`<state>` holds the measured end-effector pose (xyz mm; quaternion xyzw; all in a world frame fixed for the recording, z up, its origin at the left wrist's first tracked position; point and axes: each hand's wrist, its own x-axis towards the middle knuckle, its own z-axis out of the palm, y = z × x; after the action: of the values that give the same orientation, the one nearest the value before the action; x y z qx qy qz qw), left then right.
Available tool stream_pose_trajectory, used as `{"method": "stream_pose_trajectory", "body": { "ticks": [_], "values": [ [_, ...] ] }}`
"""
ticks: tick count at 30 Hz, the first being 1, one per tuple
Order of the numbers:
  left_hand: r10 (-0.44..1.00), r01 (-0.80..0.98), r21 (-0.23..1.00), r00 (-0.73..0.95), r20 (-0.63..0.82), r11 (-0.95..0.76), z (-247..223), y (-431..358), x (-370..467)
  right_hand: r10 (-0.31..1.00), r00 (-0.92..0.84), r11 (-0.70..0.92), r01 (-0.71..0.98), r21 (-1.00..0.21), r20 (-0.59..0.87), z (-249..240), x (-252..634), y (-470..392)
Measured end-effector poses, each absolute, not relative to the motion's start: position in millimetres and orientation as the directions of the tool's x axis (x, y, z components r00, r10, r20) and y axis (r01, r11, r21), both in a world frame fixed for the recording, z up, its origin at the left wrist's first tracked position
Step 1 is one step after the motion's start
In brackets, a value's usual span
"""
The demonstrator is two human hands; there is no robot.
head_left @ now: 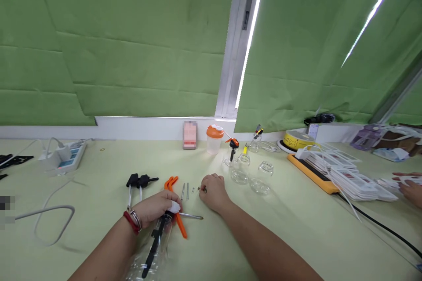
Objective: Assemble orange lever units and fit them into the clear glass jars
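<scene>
My left hand (157,207) is closed around the black top of a tilted clear bottle (150,250) with a dark strip running down it. Something white shows at the fingers. A metal screwdriver shaft (192,216) sticks out to the right from beside that hand; its handle is hidden. Orange plastic handles (180,225) lie partly behind the same hand. My right hand (212,191) rests on the table with fingers curled in a pinch, a tiny dark piece at the fingertips. Left of it lie small metal bits (193,190) and two long screws (187,191).
Black knobs on metal rods (138,180) stand left. Clear glass pieces (260,186), an orange-lidded cup (214,140) and a phone (190,135) sit farther back. At right are an orange-edged power strip (311,174), stacked white cards (352,180) and another person's hand (412,191).
</scene>
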<state>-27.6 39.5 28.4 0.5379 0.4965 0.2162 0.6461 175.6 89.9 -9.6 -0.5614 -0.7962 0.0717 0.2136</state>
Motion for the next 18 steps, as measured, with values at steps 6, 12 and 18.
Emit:
{"method": "stream_pose_trajectory", "body": {
  "ticks": [6, 12, 18],
  "values": [
    [0.812, 0.250, 0.911, 0.417, -0.407, 0.328, 30.2, 37.6, -28.3, 0.907, -0.342, 0.406, 0.867, -0.290, 0.246, 3.9, 181.9, 91.7],
    [0.815, 0.234, 0.913, 0.413, -0.406, 0.336, 28.2, 38.4, -29.5, 0.896, -0.407, 0.440, 0.866, -0.239, 0.177, 11.4, 182.1, 97.8],
    [0.805, 0.202, 0.916, 0.437, -0.402, 0.347, 26.6, 37.9, -30.1, 0.878, -0.471, 0.478, 0.848, -0.228, 0.086, 24.8, 175.1, 105.1]
  ]
}}
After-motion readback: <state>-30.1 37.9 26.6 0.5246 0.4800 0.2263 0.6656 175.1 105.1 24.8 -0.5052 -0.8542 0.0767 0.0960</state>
